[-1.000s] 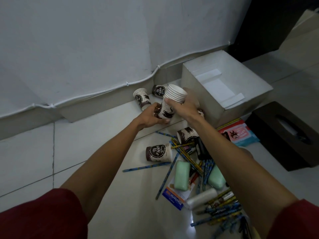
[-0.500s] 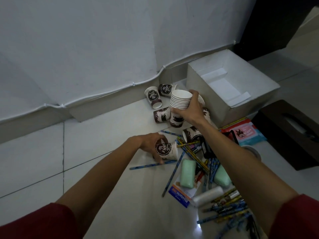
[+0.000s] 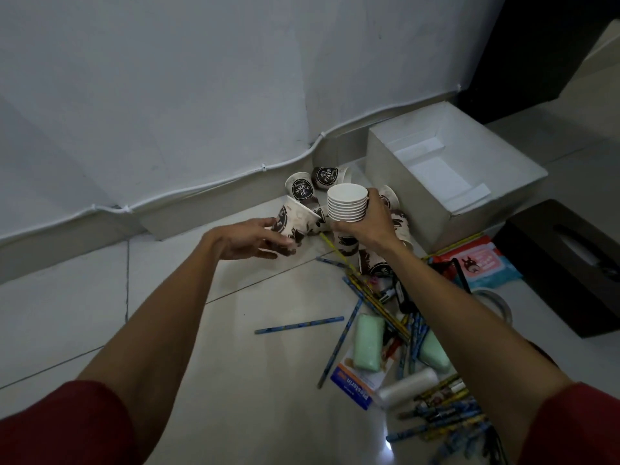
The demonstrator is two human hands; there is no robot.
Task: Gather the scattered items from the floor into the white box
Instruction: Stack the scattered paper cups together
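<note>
paper cup [image 3: 297, 224] gripped by the left hand [image 3: 246, 241] hangs just beside the stack [image 3: 347, 203] the right hand [image 3: 374, 226] holds, near the white box [image 3: 402, 187], so this looks like stacking and it should slide in next.

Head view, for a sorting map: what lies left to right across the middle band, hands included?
Left hand gripping a single printed paper cup → right hand holding a stack of white paper cups → white cardboard box → dark brown tissue box.
</note>
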